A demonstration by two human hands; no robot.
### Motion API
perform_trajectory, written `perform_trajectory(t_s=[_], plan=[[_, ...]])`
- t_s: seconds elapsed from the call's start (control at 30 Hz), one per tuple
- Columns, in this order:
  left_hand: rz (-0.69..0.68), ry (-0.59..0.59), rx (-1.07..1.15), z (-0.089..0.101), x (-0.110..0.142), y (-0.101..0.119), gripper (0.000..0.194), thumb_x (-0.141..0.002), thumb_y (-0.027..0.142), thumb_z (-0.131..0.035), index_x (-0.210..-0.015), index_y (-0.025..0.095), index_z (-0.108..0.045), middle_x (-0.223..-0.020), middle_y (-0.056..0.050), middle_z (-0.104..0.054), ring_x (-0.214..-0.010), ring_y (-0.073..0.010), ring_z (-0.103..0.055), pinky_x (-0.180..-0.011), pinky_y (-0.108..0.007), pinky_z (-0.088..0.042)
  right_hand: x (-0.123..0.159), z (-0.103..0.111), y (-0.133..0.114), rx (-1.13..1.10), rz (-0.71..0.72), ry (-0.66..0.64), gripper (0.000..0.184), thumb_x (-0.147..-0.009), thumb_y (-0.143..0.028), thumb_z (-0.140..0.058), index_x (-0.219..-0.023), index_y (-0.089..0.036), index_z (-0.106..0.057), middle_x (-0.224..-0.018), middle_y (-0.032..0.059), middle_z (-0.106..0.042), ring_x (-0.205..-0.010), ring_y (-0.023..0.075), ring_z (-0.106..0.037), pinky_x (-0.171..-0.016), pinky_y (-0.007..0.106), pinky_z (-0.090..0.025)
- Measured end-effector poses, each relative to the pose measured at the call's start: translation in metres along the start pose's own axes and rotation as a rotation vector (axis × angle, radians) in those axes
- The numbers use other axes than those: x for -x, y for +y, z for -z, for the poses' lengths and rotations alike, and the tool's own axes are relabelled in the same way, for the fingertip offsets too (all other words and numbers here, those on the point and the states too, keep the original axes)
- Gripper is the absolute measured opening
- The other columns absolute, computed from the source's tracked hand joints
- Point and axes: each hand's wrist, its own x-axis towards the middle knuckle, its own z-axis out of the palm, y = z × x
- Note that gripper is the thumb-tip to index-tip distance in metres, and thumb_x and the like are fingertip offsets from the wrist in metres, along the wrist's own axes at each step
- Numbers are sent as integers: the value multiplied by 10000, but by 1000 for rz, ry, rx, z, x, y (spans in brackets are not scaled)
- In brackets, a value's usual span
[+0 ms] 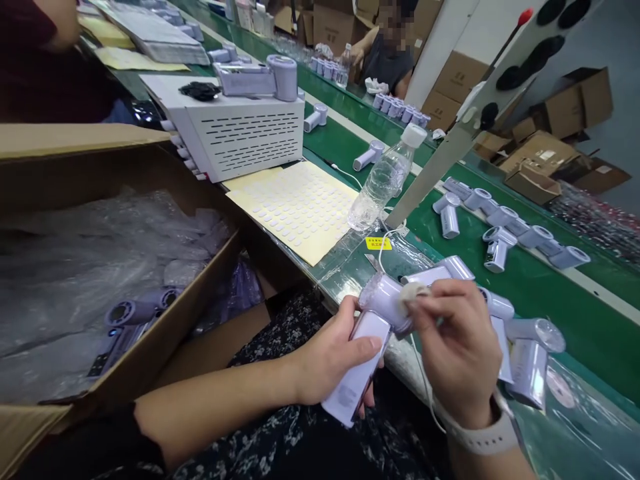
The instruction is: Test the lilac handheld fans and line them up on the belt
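Observation:
My left hand [340,357] is closed around the handle of a lavender handheld fan [367,333], which it holds tilted above my lap. Pinched in my right hand [460,347] is a small whitish cloth wad [411,293], which touches or nearly touches the fan's round head. A pale watch band [480,433] circles my right wrist. Just beyond that hand, more lavender fans [529,363] lie on the table edge. A white cable [423,380] hangs between my hands.
On my left stands an open cardboard box [200,300] with fans and clear plastic bags. A sticker sheet [305,207], water bottle [383,180] and white vented machine [250,133] are ahead. Fans lie along a green conveyor [555,293]. Another person [387,63] sits across; someone's arm shows upper left.

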Motion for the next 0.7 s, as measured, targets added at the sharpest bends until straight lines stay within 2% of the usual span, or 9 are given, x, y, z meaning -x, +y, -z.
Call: perform_trajectory(t_s=[0.07,0.2,0.33,0.43,0.5,0.7], plan=[[0,1,-7,-3,1,2,567,-857,573,-717,-1039,268,-276,-859,32,-630,-466,-138,-664,-390,-226,-530,2,4,2,4,26,-46,156,-939,-117,-673,-869,-253,-643,-886,17,-603,-855,213,-588,-746,361,-473],[-63,81,-5,-3,1,9,451,-913,483,-656,-1022,261,-279,-867,37,-631,-474,-129,-666,-395,-228,-551,8,5,5,17,-46,-2,142,-941,-141,-692,-850,-240,-647,-885,16,-591,-817,200,-580,-726,352,-471],[-107,138,9,4,0,16,370,-940,419,-605,-1033,254,-288,-842,37,-640,-464,-134,-664,-380,-225,-544,5,0,17,38,-42,-89,156,-934,-124,-684,-818,-226,-660,-853,15,-606,-796,192,-606,-695,332,-480],[-134,139,29,8,0,23,361,-937,415,-599,-1049,255,-296,-837,39,-639,-463,-140,-666,-382,-230,-546,-9,-2,24,56,-128,-41,143,-919,-147,-707,-802,-225,-681,-824,18,-615,-726,189,-591,-636,327,-471],[-145,142,15,7,1,27,380,-927,426,-613,-1055,256,-298,-845,38,-638,-466,-141,-668,-385,-232,-547,-18,-4,19,29,-152,12,107,-920,-185,-726,-829,-235,-702,-838,21,-626,-701,187,-578,-600,322,-461],[-136,184,-48,4,7,28,496,-896,512,-675,-1057,270,-272,-834,56,-618,-475,-137,-666,-402,-238,-557,-21,-19,-9,-7,73,-56,166,-926,-87,-689,-836,-221,-649,-850,16,-577,-739,164,-583,-637,297,-476]])
